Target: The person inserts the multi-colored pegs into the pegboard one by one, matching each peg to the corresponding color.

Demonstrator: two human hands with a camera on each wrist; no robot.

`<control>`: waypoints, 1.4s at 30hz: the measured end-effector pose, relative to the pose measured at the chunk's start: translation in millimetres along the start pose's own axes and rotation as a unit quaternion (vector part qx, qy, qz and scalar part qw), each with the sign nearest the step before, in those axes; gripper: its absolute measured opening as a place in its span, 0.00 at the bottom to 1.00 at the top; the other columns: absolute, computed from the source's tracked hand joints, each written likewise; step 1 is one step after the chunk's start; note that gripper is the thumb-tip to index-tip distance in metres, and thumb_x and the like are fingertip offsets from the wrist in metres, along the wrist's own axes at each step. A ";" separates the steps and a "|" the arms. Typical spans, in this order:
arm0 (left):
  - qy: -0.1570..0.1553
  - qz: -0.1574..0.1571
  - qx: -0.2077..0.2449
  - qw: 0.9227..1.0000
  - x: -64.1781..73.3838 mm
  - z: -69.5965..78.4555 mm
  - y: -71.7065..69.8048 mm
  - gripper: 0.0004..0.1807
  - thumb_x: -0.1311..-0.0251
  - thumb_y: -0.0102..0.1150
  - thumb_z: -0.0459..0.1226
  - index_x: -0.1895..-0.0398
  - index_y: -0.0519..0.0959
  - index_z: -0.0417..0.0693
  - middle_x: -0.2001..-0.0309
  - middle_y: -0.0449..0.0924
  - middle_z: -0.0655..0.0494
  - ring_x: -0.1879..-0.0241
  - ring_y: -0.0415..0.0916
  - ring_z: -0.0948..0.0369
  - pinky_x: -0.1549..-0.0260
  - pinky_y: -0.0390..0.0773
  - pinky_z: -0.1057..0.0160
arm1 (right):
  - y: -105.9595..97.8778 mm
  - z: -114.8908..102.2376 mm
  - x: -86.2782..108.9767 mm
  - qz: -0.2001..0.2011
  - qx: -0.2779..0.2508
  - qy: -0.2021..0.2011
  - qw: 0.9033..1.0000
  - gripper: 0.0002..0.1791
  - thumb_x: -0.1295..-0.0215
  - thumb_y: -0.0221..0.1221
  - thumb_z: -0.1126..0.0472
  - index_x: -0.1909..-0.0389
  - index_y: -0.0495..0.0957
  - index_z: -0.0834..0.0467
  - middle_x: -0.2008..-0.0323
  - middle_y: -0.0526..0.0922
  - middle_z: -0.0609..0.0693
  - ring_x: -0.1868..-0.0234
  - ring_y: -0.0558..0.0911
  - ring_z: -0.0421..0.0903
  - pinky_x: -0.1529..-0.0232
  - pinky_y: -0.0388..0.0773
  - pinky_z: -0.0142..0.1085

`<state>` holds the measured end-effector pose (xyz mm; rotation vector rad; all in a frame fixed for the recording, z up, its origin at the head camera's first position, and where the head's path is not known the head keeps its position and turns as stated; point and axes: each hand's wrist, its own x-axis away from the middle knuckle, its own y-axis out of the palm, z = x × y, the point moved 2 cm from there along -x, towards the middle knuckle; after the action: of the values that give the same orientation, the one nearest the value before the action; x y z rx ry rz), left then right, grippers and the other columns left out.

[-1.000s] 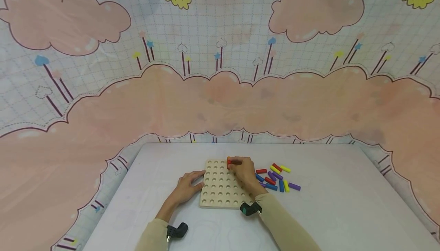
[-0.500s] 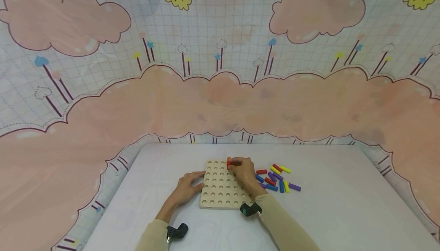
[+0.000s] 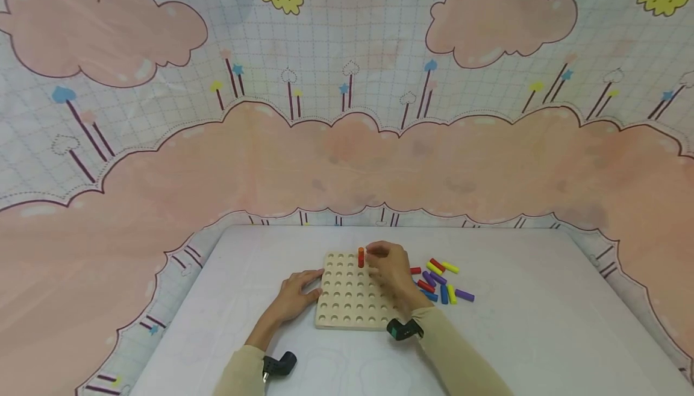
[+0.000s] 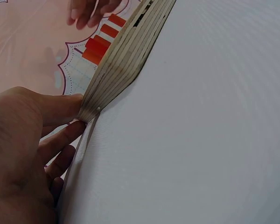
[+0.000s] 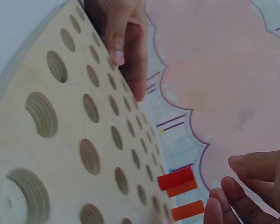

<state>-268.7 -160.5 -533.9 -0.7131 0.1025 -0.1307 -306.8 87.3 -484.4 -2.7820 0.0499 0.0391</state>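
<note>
A light wooden pegboard [image 3: 352, 327] with rows of round holes lies on the table. My left hand [image 3: 295, 295] touches its left edge with extended thumb and fingers; in the left wrist view the fingertips meet the layered side near a corner. A red peg [image 3: 361, 261] stands upright near the board's far side, with an orange peg [image 5: 182, 189] close behind it in the right wrist view. Another orange peg [image 5: 189, 210] stands nearby. My right hand [image 3: 394, 266] hovers just right of the red peg, fingers loosely bent, apart from it and holding nothing.
Several loose pegs in red, yellow, blue and purple lie scattered right of the board, among them a purple peg [image 3: 464, 295] and a yellow peg [image 3: 450, 266]. The white table [image 3: 542, 311] meets a patterned cloth backdrop [image 3: 434, 167] behind.
My right hand has let go of the red peg and drawn back slightly to the right; the peg stays upright in the board. The left hand has not moved.
</note>
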 end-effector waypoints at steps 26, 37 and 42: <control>0.004 0.000 -0.006 1.000 -0.1 2.5 1.8 0.25 0.36 0.61 0.39 0.35 0.75 0.52 0.36 0.75 0.52 0.32 0.63 0.48 0.33 0.53 0.42 | -89.7 25.3 5.6 0.026 0.102 -0.036 0.994 0.15 0.36 0.64 0.58 0.50 0.83 0.56 0.54 0.86 0.53 0.51 0.82 0.50 0.53 0.82 0.41; 0.005 -0.004 0.000 1.000 0.3 5.0 1.4 0.24 0.35 0.60 0.38 0.35 0.74 0.51 0.35 0.74 0.52 0.31 0.62 0.47 0.31 0.51 0.41 | -123.3 42.4 6.2 0.023 0.151 -0.045 0.987 0.16 0.33 0.62 0.59 0.47 0.81 0.60 0.52 0.85 0.58 0.51 0.81 0.53 0.49 0.81 0.46; 0.001 -0.002 -0.003 1.000 0.5 3.7 1.9 0.25 0.35 0.60 0.39 0.35 0.74 0.53 0.35 0.75 0.53 0.31 0.62 0.48 0.31 0.52 0.42 | -135.7 53.3 3.6 0.012 0.168 -0.024 0.985 0.17 0.33 0.62 0.57 0.46 0.81 0.59 0.51 0.84 0.58 0.50 0.79 0.54 0.48 0.78 0.48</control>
<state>-267.5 -156.7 -532.4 -0.7190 0.1032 -0.1353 -298.9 232.9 -486.8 -2.4418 0.0715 0.0946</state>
